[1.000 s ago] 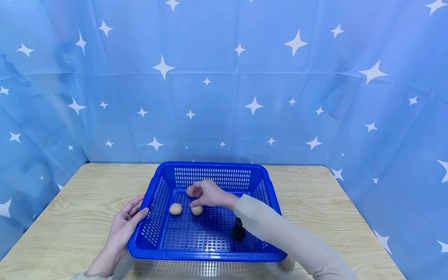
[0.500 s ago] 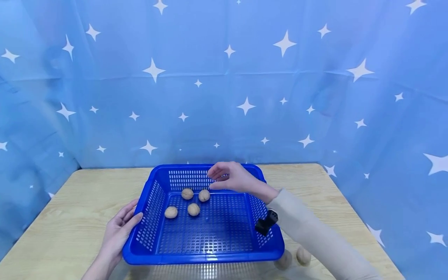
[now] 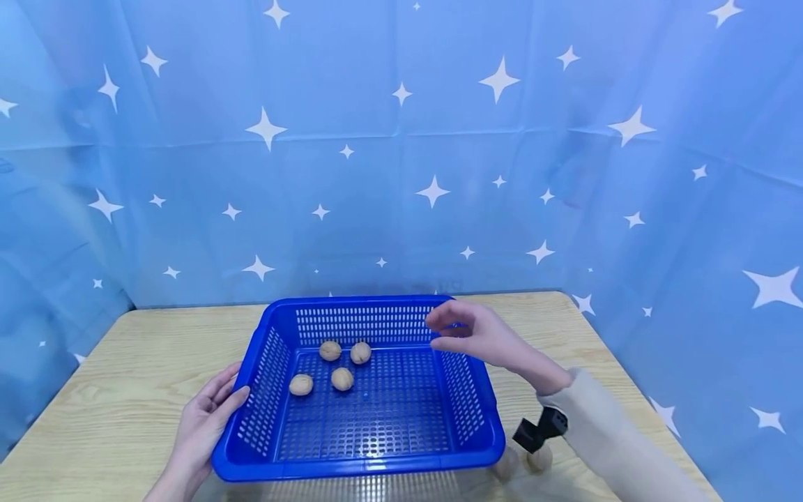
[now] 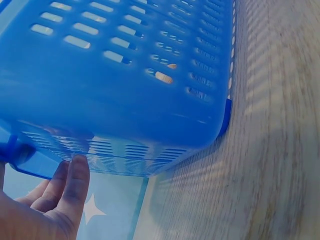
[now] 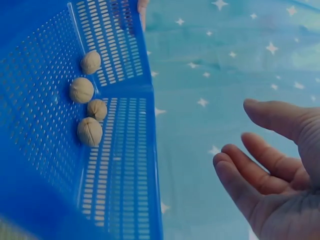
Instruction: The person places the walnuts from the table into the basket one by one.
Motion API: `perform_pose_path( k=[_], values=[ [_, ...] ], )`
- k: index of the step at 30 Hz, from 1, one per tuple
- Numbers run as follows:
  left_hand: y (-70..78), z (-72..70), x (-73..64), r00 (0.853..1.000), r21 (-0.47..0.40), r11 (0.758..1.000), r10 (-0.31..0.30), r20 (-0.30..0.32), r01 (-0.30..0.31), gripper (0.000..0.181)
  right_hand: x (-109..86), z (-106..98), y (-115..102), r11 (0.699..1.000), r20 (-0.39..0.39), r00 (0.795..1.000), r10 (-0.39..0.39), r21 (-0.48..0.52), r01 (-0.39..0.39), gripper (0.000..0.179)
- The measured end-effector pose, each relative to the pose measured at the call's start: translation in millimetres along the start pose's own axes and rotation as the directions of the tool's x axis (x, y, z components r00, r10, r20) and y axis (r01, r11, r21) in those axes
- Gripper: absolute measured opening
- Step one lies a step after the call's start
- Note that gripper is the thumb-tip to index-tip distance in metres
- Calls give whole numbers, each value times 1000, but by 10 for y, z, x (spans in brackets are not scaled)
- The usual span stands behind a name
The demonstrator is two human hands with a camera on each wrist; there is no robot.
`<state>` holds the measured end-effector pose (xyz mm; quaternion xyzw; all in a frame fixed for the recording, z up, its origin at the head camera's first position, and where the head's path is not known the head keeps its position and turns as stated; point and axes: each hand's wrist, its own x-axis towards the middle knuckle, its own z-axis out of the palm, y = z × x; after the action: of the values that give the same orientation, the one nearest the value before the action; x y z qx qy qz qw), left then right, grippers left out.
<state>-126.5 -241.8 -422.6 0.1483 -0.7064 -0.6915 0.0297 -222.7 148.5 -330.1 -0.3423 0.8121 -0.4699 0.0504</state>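
A blue plastic basket point(image 3: 376, 466) with slotted walls stands on the table. My left hand point(image 3: 203, 425) grips its left rim, the thumb on the rim and the fingers against the outer wall, as the left wrist view shows. Inside, towards the back left, lie several walnuts point(image 3: 341, 378), also seen in the right wrist view as pale round walnuts point(image 5: 90, 131). Above the basket's right rim hangs my right hand point(image 3: 473, 335), fingers loosely bent and apart, holding nothing. On the table by the basket's front right corner sit two more walnuts point(image 3: 541, 459), one partly hidden by the rim.
The wooden table point(image 3: 144, 390) extends to both sides of the basket. A blue curtain point(image 3: 376, 174) with white stars rises behind and at the sides. A black device point(image 3: 539, 429) is fastened at the right wrist.
My right hand has let go of a walnut among the others in the basket, then risen and moved right to the rim. My left hand keeps its grip; the view has shifted slightly.
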Motion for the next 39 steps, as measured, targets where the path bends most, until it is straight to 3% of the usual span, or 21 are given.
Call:
perform_pose_path(
  k=[8,15,24,39],
  values=[
    [10,17,10,1000,6,1000,15,4,-15,62,-431,-187,135,992,-97,991,94,95,-85,29],
    [19,18,23,999,0,999,45,10,-45,61,-735,-271,271,993,-182,977,109,56,-101,22],
    [14,9,23,1000,13,1000,24,1,-24,62,-1036,-228,476,985,-165,973,159,90,-146,24],
    [-7,9,14,999,-9,999,42,1,-42,61,-1525,-110,919,959,-96,965,245,173,-226,30]
  ],
)
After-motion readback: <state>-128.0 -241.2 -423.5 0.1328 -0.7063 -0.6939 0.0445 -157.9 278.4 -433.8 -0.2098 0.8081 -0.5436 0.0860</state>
